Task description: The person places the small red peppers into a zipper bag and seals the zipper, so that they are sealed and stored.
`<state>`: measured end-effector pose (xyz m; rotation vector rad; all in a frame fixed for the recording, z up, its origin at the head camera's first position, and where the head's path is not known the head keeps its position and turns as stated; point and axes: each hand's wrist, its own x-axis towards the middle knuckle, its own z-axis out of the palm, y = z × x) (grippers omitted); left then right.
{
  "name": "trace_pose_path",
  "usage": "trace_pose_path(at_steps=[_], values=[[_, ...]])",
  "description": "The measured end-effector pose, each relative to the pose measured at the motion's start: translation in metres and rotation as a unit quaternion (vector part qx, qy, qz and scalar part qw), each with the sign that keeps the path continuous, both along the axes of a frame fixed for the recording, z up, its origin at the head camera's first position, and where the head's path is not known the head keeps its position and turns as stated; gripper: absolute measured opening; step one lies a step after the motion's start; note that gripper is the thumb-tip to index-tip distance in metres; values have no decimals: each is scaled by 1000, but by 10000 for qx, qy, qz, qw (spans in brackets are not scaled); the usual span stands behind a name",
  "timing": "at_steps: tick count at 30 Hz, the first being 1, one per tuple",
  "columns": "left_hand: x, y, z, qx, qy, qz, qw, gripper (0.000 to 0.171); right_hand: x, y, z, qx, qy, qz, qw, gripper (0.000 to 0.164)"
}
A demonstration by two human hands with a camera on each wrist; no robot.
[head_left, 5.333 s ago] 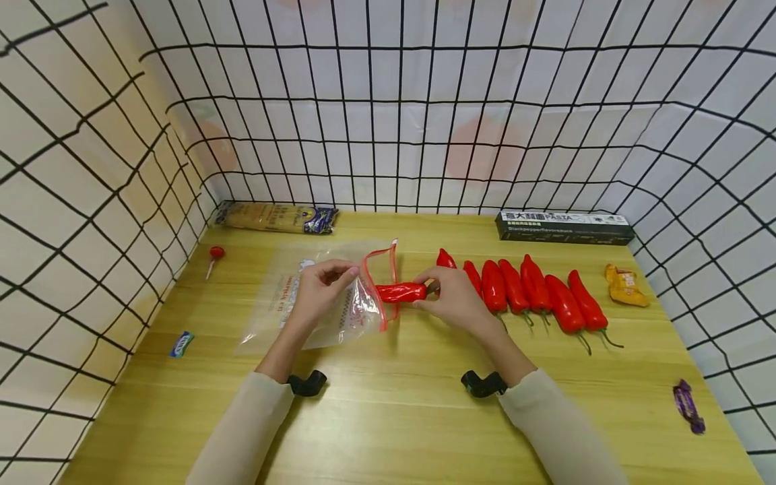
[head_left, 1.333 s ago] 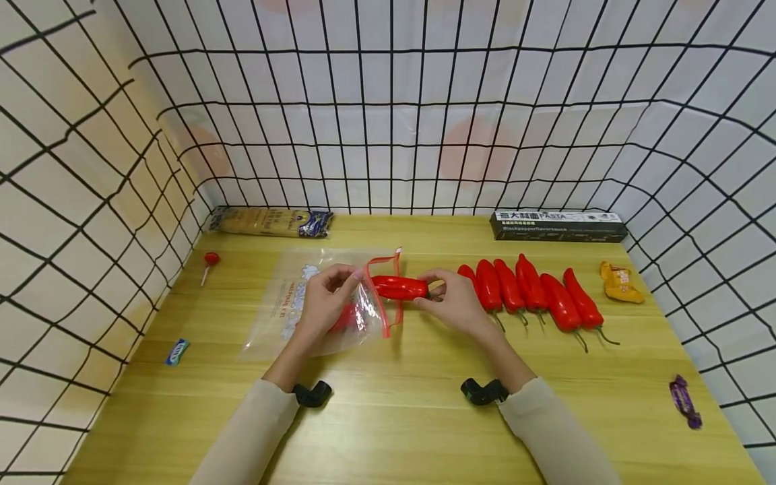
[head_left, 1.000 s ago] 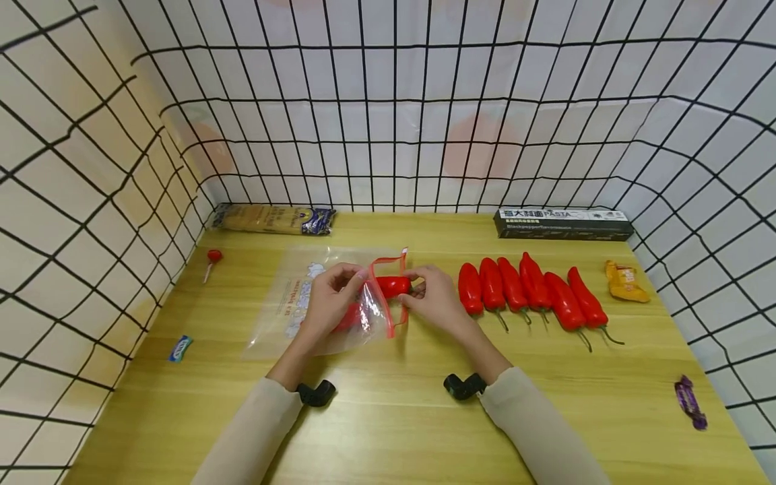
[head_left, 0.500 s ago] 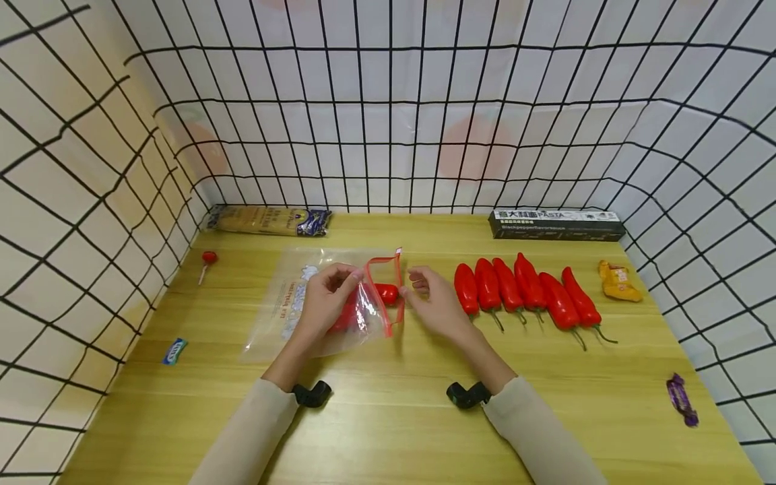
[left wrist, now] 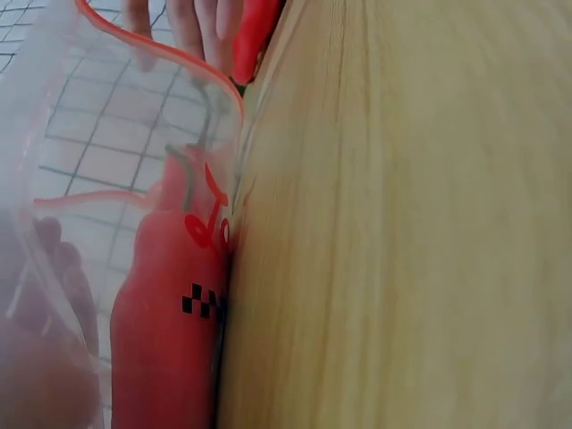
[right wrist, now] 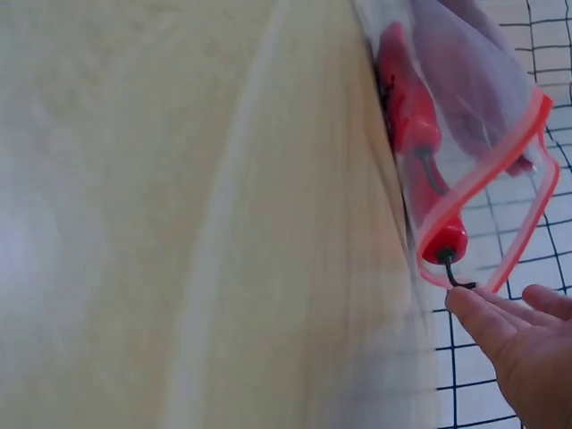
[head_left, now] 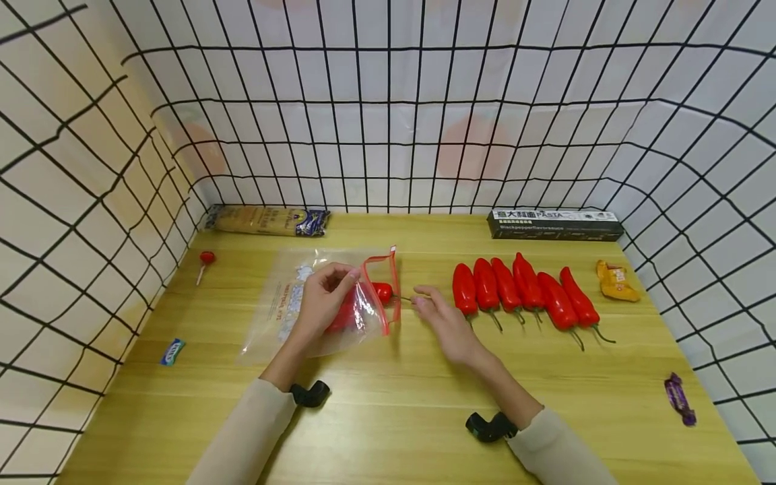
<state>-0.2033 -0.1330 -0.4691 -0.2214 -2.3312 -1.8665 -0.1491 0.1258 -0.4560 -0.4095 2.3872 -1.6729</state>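
A clear zip bag (head_left: 261, 333) with a red zip edge lies on its side, its mouth gaping to the right. My left hand (head_left: 324, 300) pinches the bag's upper layer near that mouth. Inside are red chili peppers: one (right wrist: 409, 94) lies deeper, and another (head_left: 383, 292) sits at the opening with its stem poking out. Through the film the left wrist view shows a pepper (left wrist: 170, 313) close up. My right hand (head_left: 448, 330) has its fingers extended, fingertips right at the protruding stem. Right of it, several red chili peppers (head_left: 487, 286) lie in a row.
At the back are a noodle packet (head_left: 267, 220) and a black pasta box (head_left: 554, 225). On the left lie a lollipop (head_left: 207, 258) and a small blue-green candy (head_left: 172, 352); on the right, a yellow packet (head_left: 617, 281) and a purple candy (head_left: 680, 399). Black wire mesh (head_left: 388, 102) surrounds the table.
My right hand has slid a chili pepper leftward into the bag, released it and straightened its fingers. The row on the right has fewer peppers than at first. My left hand keeps its hold.
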Motion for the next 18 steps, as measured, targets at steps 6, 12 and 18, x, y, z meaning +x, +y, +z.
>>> trace_pose_path(at_steps=[6, 12, 18], values=[[6, 2, 5, 131, -7, -186, 9997, 21, -4, -14, -2, -772, -214, 734, 9941, 61], [3, 6, -1, 368, 119, -535, 9978, 20, -19, -29, -3, -1187, -689, 894, 9865, 63], [4, 5, 0, 339, 60, -500, 9982, 21, -22, -27, -2, -1030, -544, 810, 9899, 67]])
